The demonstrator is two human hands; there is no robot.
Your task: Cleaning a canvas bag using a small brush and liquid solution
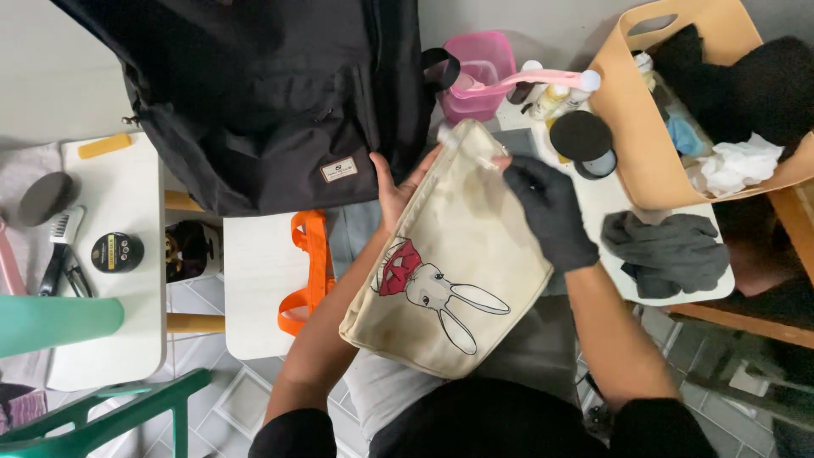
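Head view, looking down. A cream canvas pouch printed with a white rabbit in a red hat (449, 276) lay at the centre of the frame, tilted, its open top toward the upper right. The bare left hand (397, 188) gripped the pouch's upper left edge, fingers curled round the rim and partly hidden behind the fabric. The right hand (549, 212), in a black glove, was closed over the pouch's top right corner; at its fingertips sat a small clear plastic bottle (471, 146), just at the pouch mouth. Whether the fingers pinched the bottle itself I could not tell.

A large black fabric backpack (254, 93) filled the upper left of the frame, with a small cream rectangular label patch (338, 169) sewn near its lower right edge, just left of the left hand. An orange webbing strap (307, 271) hung below it over a white worktop (254, 280).

At far left, a second white worktop (119, 288) carried a round black tin with a yellow-marked lid label (117, 251), a black comb (61, 246) and a dark round pad (44, 197). A yellow rectangular tag (104, 146) lay at its upper edge.

Upper centre: a pink translucent plastic box (483, 72). Upper right: a tan plastic basket with a cut-out handle (632, 127) holding dark cloth and white crumpled tissue. Beside it a round black lidded jar (582, 138) and a grey folded cloth (670, 250).
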